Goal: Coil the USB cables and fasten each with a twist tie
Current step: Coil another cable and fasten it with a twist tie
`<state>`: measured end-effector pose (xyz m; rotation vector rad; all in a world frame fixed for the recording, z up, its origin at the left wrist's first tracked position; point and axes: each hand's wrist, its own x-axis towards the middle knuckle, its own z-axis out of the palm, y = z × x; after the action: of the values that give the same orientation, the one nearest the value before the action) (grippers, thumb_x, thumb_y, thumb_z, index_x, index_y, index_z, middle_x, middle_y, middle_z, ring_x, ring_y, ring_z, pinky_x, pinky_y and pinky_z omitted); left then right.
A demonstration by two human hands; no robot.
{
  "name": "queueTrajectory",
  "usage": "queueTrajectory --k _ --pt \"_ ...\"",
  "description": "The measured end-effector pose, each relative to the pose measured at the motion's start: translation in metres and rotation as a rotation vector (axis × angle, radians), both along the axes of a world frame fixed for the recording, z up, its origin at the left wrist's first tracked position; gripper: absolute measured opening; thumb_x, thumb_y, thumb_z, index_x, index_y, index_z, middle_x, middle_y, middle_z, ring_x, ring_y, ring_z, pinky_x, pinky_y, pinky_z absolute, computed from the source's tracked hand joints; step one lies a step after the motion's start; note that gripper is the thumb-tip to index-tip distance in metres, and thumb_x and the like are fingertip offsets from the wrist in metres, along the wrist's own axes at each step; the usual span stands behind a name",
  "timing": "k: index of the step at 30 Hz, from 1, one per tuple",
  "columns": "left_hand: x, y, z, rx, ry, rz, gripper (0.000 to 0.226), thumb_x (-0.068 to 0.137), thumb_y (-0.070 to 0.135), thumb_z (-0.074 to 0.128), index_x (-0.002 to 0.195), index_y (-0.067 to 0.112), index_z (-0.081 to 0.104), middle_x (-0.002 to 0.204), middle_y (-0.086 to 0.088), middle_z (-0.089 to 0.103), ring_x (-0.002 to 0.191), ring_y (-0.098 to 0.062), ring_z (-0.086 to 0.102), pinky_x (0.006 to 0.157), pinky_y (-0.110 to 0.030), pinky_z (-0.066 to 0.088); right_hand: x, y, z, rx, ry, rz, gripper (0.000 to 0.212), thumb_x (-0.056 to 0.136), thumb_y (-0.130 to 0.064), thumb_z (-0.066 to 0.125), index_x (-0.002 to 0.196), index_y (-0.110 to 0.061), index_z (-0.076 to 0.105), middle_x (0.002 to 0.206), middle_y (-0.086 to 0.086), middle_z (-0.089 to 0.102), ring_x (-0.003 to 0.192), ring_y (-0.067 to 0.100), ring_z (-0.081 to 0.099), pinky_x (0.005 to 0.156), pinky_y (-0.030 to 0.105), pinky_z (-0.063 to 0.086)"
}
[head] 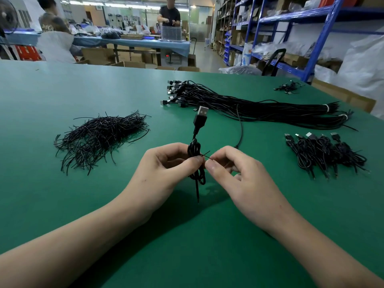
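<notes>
A coiled black USB cable is held upright above the green table, its silver plug pointing up and its bare end hanging down. My left hand grips the coil at its middle. A thin black twist tie wraps the coil there, and my right hand pinches its ends at the coil's right side. A pile of loose twist ties lies to the left. A long bundle of uncoiled USB cables lies behind. Several tied coils lie in a heap on the right.
A few more cables sit at the table's far right corner. One loose cable trails from the bundle toward my hands. Blue shelving stands at the right. Two people work at a far bench.
</notes>
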<state>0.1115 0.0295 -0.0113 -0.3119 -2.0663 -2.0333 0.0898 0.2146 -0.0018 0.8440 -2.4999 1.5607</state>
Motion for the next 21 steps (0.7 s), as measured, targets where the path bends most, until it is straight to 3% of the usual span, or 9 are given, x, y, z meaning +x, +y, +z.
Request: queueTrajectory --k 3,6,8,10,13,19,21 --pt "0.001 0.0 0.0 -0.079 -0.028 0.027 0.004 0.089 0.017 0.076 0.086 0.014 0.076 0.082 -0.008 0.074 0.074 -0.016 0.067 0.079 -0.034 0.055 0.003 -0.003 -0.002 0.0 0.008 0.04 0.046 0.087 -0.067 0.051 0.084 -0.021 0.059 0.073 -0.002 0.057 0.065 0.008 0.048 0.056 0.016 0.036" --pt "0.003 0.001 0.001 -0.175 -0.026 0.045 0.007 0.09 0.017 0.075 0.083 0.018 0.076 0.079 -0.006 0.075 0.07 -0.014 0.068 0.071 -0.029 0.054 0.001 -0.008 -0.006 -0.022 -0.057 0.022 0.055 0.087 -0.071 0.046 0.077 -0.017 0.054 0.059 -0.012 0.039 0.055 0.003 0.034 0.052 0.02 0.03" --pt "0.004 0.003 0.001 -0.233 -0.006 0.057 0.009 0.089 0.013 0.075 0.082 0.019 0.076 0.078 -0.004 0.076 0.068 -0.013 0.069 0.069 -0.026 0.054 -0.003 -0.008 -0.008 -0.09 -0.217 0.023 0.05 0.096 -0.064 0.046 0.072 -0.021 0.055 0.057 -0.015 0.037 0.051 0.002 0.033 0.051 0.022 0.03" --pt "0.005 0.005 0.001 -0.276 0.018 0.089 0.013 0.088 0.011 0.075 0.081 0.021 0.075 0.077 -0.004 0.075 0.065 -0.012 0.068 0.065 -0.022 0.052 -0.006 -0.009 -0.008 -0.175 -0.372 0.047 0.043 0.103 -0.049 0.047 0.067 -0.029 0.058 0.057 -0.012 0.037 0.045 0.002 0.032 0.045 0.014 0.028" --pt "0.006 0.007 0.001 -0.304 0.054 0.139 0.018 0.086 0.009 0.076 0.078 0.025 0.075 0.073 -0.002 0.074 0.06 -0.009 0.064 0.06 -0.017 0.048 -0.005 -0.01 -0.008 -0.249 -0.515 0.069 0.038 0.104 -0.037 0.049 0.069 -0.026 0.057 0.057 -0.006 0.034 0.044 0.005 0.025 0.039 0.015 0.023" --pt "0.006 0.006 -0.001 -0.319 0.061 0.108 0.012 0.088 0.012 0.076 0.088 0.024 0.079 0.079 0.002 0.077 0.066 -0.005 0.07 0.064 -0.017 0.051 -0.003 -0.01 -0.006 -0.296 -0.577 0.084 0.037 0.105 -0.03 0.047 0.07 -0.022 0.05 0.052 -0.008 0.029 0.043 0.007 0.02 0.038 0.018 0.018" --pt "0.005 0.005 -0.002 -0.298 0.043 0.091 0.01 0.089 0.015 0.076 0.093 0.024 0.079 0.082 0.003 0.078 0.074 -0.012 0.075 0.071 -0.025 0.058 -0.002 -0.01 -0.006 -0.295 -0.535 0.081 0.038 0.106 -0.027 0.046 0.068 -0.023 0.05 0.053 -0.009 0.029 0.044 0.007 0.021 0.04 0.018 0.02"
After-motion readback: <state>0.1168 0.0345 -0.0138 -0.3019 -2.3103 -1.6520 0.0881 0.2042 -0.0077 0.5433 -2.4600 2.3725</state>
